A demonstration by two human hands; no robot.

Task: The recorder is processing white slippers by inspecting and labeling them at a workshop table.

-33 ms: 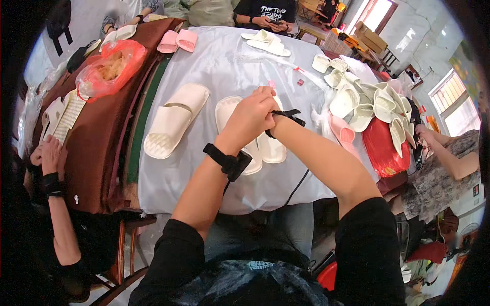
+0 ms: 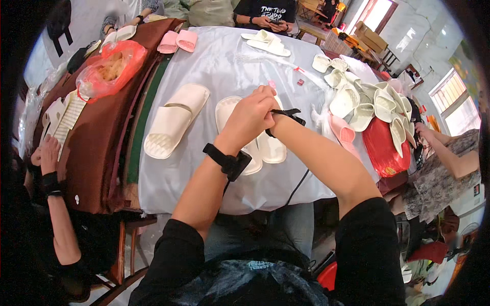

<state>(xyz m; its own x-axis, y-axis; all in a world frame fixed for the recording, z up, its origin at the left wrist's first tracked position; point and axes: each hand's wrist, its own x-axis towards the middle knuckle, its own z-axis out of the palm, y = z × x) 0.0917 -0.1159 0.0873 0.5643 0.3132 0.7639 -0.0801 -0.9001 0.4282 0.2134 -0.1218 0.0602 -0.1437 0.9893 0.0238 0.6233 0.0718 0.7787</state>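
Observation:
Over the table's middle, my left hand (image 2: 250, 116) is closed and lies across my right hand, which it mostly covers. A black strap (image 2: 286, 112) circles my right wrist, its loose end sticking out beside the left fingers. What the left fingers grip is hidden, and my right fingers cannot be made out. A black band with a small dark box (image 2: 235, 164) is on my left wrist. Beneath my hands lies a pair of white slippers (image 2: 273, 150), partly covered by them. To their left is another pair of cream slippers (image 2: 176, 122), set close together.
Pink slippers (image 2: 177, 41) and white slippers (image 2: 265, 43) lie at the far side. A pile of pale slippers (image 2: 367, 99) rests by a red package (image 2: 385, 148) at right. A red plastic bag (image 2: 112, 69) sits on brown cloth (image 2: 97, 153). Other people sit around.

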